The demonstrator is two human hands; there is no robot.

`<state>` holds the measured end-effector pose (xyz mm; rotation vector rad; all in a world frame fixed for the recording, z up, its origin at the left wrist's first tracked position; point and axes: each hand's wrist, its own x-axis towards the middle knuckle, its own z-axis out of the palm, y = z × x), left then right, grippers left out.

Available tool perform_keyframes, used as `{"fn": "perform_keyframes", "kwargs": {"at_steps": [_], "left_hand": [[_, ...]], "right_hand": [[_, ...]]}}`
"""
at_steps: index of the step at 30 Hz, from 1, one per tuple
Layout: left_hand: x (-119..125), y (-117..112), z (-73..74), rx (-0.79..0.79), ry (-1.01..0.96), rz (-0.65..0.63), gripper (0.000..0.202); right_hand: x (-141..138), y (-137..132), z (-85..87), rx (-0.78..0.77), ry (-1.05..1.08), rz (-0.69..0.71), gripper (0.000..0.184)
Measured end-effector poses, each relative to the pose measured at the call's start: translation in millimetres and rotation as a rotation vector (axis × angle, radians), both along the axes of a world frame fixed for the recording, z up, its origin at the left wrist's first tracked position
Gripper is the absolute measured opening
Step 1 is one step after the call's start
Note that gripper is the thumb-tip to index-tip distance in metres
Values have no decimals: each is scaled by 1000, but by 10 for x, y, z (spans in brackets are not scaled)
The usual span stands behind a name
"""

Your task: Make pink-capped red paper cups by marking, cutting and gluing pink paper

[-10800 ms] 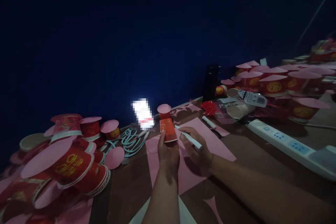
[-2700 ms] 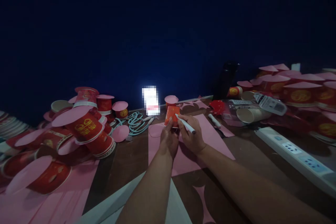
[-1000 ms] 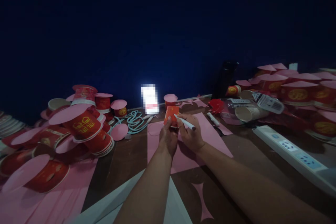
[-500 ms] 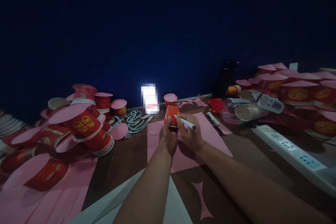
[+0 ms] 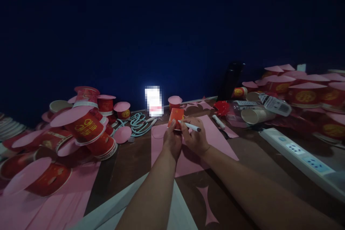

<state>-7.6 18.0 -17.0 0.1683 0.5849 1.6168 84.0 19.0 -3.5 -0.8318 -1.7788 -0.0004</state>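
A small red paper cup (image 5: 175, 116) stands upside down on a pink paper sheet (image 5: 212, 134) at the middle of the table. My left hand (image 5: 172, 142) is closed round the cup from the near side. My right hand (image 5: 195, 139) grips a white pen (image 5: 190, 125), whose tip touches the cup's base edge on the right. A drawn circle (image 5: 159, 132) shows on the sheet just left of the cup.
Red cups capped with pink paper discs (image 5: 83, 129) are heaped at the left and far right (image 5: 304, 95). A lit phone (image 5: 153, 101), blue scissors (image 5: 138, 124), a black bottle (image 5: 233, 79), a second pen (image 5: 218, 122) and a white power strip (image 5: 302, 156) lie around.
The pen tip has slid a little lower along the cup's right edge in the last second. Both hands stay in place on the pink sheet.
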Motion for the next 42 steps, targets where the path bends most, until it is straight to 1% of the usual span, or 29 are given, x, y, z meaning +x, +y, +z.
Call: {"fn": "perform_keyframes", "kwargs": {"at_steps": [4, 8, 12, 20, 23, 27, 29, 33, 38, 42], "left_hand": [[-1, 12, -18, 36, 30, -7, 22], [-1, 13, -22, 43, 50, -5, 18], [-4, 11, -18, 54, 23, -22, 15], [-9, 4, -16, 54, 1, -34, 15], [-1, -15, 15, 43, -17, -32, 15], [16, -31, 60, 56, -50, 29, 15], [21, -30, 69, 51, -59, 40, 14], [25, -29, 85, 62, -61, 30, 18], [31, -41, 126, 12, -69, 54, 21], [32, -43, 126, 44, -76, 47, 21]], "right_hand": [[-4, -2, 3, 7, -11, -8, 11], [-6, -6, 6, 12, -21, -12, 11], [-10, -7, 3, 20, -26, -16, 11], [-8, -19, -16, 29, -15, -5, 9], [-2, -20, -20, 6, 47, 17, 11], [15, 8, -22, -35, 179, 6, 16], [22, 26, -25, -44, 208, 4, 18], [24, 41, -32, -40, 175, 23, 18], [26, 44, -26, 6, 124, 19, 17], [34, 41, -7, -8, 115, 10, 17]]}}
